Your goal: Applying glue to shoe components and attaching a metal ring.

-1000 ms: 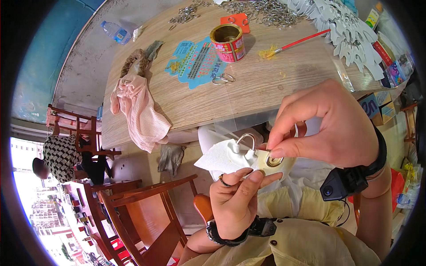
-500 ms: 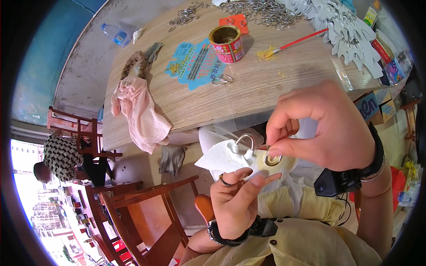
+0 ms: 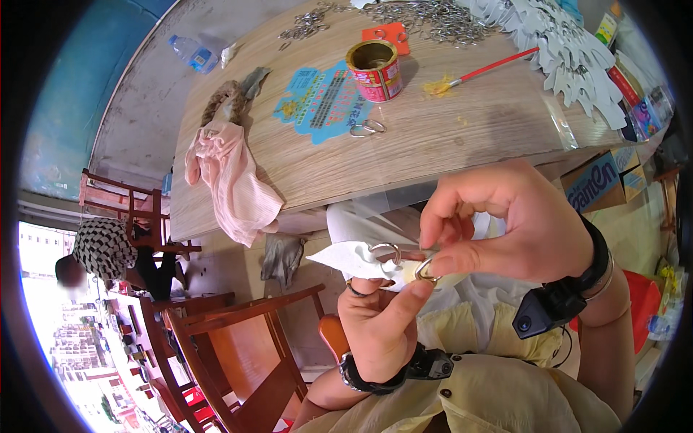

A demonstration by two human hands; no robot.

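Observation:
Above my lap, my left hand grips a small white fabric piece between thumb and fingers. The fabric's pointed end sticks out to the left. A curved metal ring passes through its folded part. To the right of that, a second metal ring lies against the fabric, beside my left thumb. My right hand is closed in a pinch at this second ring, its thumb touching the ring. The curled fingers partly hide what lies between them.
A wooden table ahead holds a red tin, a red brush, a blue card, loose metal rings, stacked white fabric pieces and a pink cloth. A wooden chair stands left; farther off, a person sits.
The fabric piece has tilted and moved slightly left, so its rings show at another angle. My right hand has shifted slightly left, its thumb now lower, close to my left thumb.

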